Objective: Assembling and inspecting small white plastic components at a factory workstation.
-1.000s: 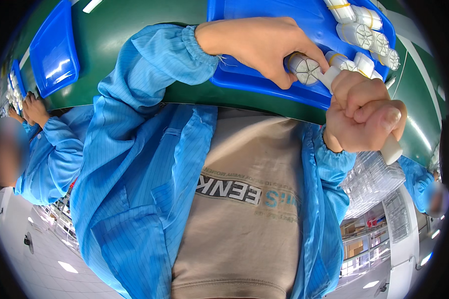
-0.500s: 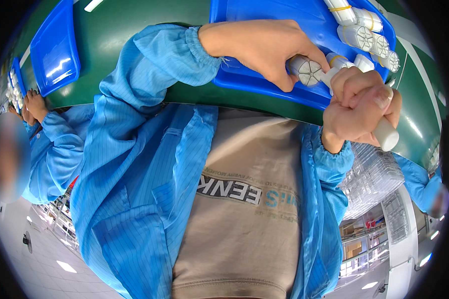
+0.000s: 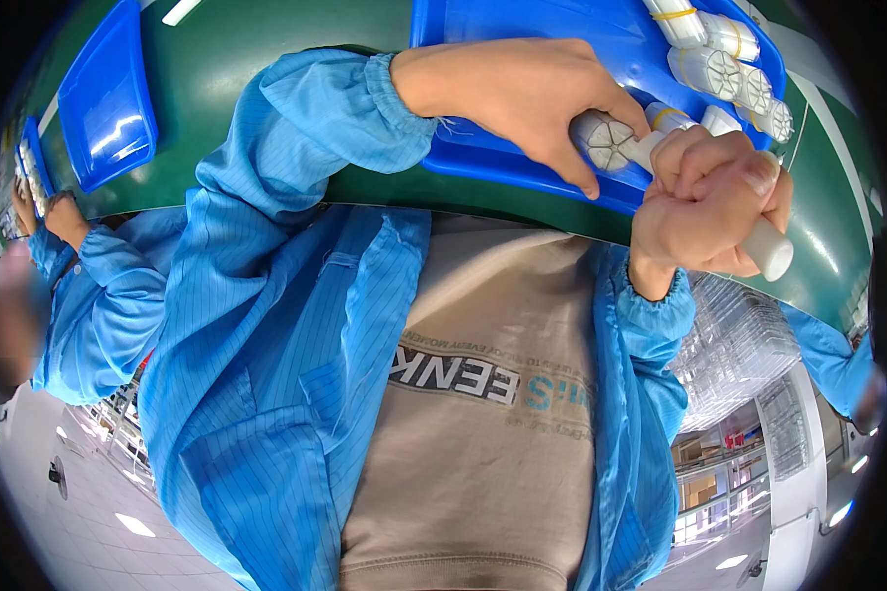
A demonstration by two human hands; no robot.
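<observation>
Hands meet at the near edge of a blue tray (image 3: 522, 163) that sits on a green worktop (image 3: 266, 118). The left hand (image 3: 532, 94) lies over the tray's near rim, fingers curled around a bundle of white rods (image 3: 606, 143) whose round, spoked end face looks outward — it grasps the bundle between thumb and fingers. The right hand (image 3: 705, 202) is clenched into a fist around a single white rod (image 3: 769, 246); the rod's rounded end sticks out from the fist, past the tray's near edge and over the worktop. The two hands touch, or nearly touch, just beside the bundle.

More banded bundles of white rods (image 3: 724, 59) lie in the far right corner of the tray, side by side, some with a yellow band around them. A second blue tray (image 3: 108, 98) rests toward the left edge of the worktop, well apart from the first.

Both forearms wear light blue striped sleeves (image 3: 306, 128) with elastic cuffs — the same coat hangs open over a beige shirt (image 3: 483, 394). At the left end of the worktop another person's hand (image 3: 64, 217), in a like blue sleeve, is at work by small items too blurred to tell.
</observation>
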